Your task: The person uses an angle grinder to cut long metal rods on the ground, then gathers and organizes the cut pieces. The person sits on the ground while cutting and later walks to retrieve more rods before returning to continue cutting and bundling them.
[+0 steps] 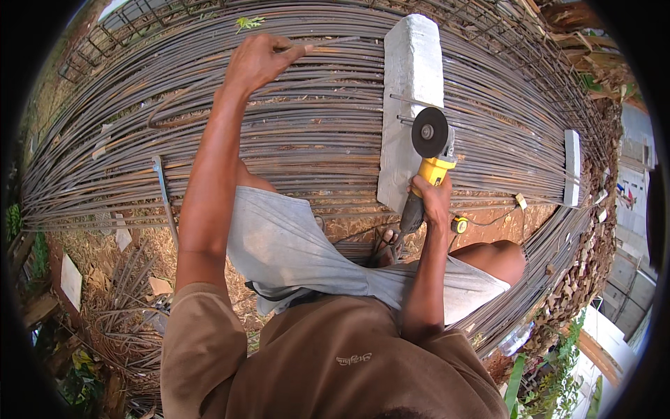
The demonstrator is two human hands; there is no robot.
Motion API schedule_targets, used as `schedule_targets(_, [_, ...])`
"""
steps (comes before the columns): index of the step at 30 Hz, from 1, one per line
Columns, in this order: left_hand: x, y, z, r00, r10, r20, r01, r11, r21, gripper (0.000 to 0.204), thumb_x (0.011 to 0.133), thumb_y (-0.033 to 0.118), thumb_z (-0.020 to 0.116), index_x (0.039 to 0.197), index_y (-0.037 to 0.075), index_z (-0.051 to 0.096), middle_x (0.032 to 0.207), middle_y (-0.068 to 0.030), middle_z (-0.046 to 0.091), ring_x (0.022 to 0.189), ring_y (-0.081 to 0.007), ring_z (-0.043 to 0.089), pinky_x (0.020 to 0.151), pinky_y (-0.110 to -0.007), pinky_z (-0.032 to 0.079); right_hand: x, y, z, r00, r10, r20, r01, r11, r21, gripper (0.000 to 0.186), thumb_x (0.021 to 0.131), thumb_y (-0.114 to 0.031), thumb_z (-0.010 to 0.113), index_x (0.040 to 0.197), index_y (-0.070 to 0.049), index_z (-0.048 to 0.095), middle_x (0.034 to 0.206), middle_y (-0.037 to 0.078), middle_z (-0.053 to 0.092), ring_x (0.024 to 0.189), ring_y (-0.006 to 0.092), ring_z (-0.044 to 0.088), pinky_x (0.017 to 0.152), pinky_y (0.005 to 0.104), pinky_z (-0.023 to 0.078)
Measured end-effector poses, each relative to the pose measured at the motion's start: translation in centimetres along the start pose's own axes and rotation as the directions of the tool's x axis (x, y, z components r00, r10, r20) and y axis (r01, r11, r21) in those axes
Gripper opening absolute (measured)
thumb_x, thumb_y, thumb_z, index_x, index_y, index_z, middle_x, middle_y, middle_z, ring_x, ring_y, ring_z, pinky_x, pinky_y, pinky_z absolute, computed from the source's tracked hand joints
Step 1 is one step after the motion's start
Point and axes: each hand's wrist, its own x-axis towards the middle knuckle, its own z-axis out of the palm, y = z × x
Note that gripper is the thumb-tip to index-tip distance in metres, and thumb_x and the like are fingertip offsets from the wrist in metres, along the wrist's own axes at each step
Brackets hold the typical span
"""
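Note:
My right hand (434,201) grips the body of a yellow and black angle grinder (435,170), its dark disc (429,132) facing up over the rods. Just beyond the disc lies a long whitish block (412,63), set across the steel rods (314,133). Two short rod ends (406,98) show against that block beside the disc. At the far left-centre, my left hand (262,61) is stretched out with fingers pinched on a thin grey rod (338,42) that points toward the block. The cord end of the grinder is partly hidden by my right forearm.
A yellow tape measure (458,224) lies by my right knee. A blue-grey bar with a hooked end (164,188) rests left of my left leg. Another white block (572,167) stands at the right. Scrap rods (125,300) pile up at lower left; a rebar cage (132,24) runs along the back.

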Motion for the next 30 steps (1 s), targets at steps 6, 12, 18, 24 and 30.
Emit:
schedule_targets(6, [3.6, -6.7, -10.7, 0.931, 0.198, -0.306, -0.144, 0.971, 0.190, 0.078, 0.092, 0.083, 0.077, 0.117, 0.011, 0.092, 0.097, -0.0157, 0.086, 0.095, -0.0339, 0.084, 0.089, -0.051, 0.064, -1.7, -0.7, -3.0, 0.998, 0.028, -0.054, -0.011, 0.957, 0.290, 0.025, 0.089, 0.003, 0.075, 0.111, 0.003, 0.065, 0.090, 0.011, 0.074, 0.071, 0.0225, 0.074, 0.066, 0.0359, 0.060])
schedule_targets(12, [3.3, -5.9, -12.9, 0.919, 0.211, -0.334, -0.067, 0.916, 0.395, 0.066, 0.099, 0.075, 0.075, 0.118, 0.014, 0.092, 0.112, -0.0190, 0.087, 0.104, -0.0360, 0.084, 0.091, -0.051, 0.064, -2.3, -1.9, -8.6, 0.989, 0.019, -0.148, 0.042, 0.917, 0.398, 0.019, 0.091, -0.001, 0.073, 0.108, 0.002, 0.066, 0.088, 0.012, 0.073, 0.072, 0.0240, 0.074, 0.067, 0.0379, 0.061])
schedule_targets(18, [-5.3, -24.2, -1.1, 0.995, -0.091, 0.047, 0.038, 0.752, 0.658, 0.071, 0.099, 0.057, 0.079, 0.152, 0.010, 0.073, 0.162, -0.0327, 0.060, 0.145, -0.0526, 0.059, 0.124, -0.050, 0.050, -2.2, -1.4, -11.8, 0.990, 0.005, -0.144, 0.067, 0.869, 0.490, 0.031, 0.090, 0.002, 0.069, 0.120, 0.003, 0.062, 0.093, 0.013, 0.073, 0.075, 0.0262, 0.073, 0.070, 0.0394, 0.062])
schedule_targets(24, [-13.0, -26.6, -1.2, 0.836, -0.468, 0.288, 0.366, 0.865, 0.343, 0.043, 0.089, 0.045, 0.092, 0.113, 0.010, 0.090, 0.098, -0.0194, 0.086, 0.100, -0.0357, 0.083, 0.098, -0.043, 0.063, -1.1, 1.0, -12.4, 0.989, 0.073, -0.131, 0.006, 0.853, 0.522, 0.026, 0.090, 0.001, 0.072, 0.114, 0.005, 0.064, 0.089, 0.014, 0.072, 0.072, 0.0252, 0.073, 0.066, 0.0378, 0.062])
schedule_targets(30, [-6.8, -9.3, -6.4, 0.992, -0.120, -0.034, 0.124, 0.919, 0.373, 0.034, 0.093, 0.035, 0.092, 0.085, 0.003, 0.084, 0.068, -0.0129, 0.075, 0.063, -0.0258, 0.071, 0.071, -0.044, 0.056, -0.5, -0.8, -13.1, 0.986, 0.126, -0.107, -0.041, 0.817, 0.576, 0.021, 0.089, -0.003, 0.076, 0.105, 0.003, 0.065, 0.083, 0.013, 0.070, 0.067, 0.0251, 0.073, 0.057, 0.0394, 0.063])
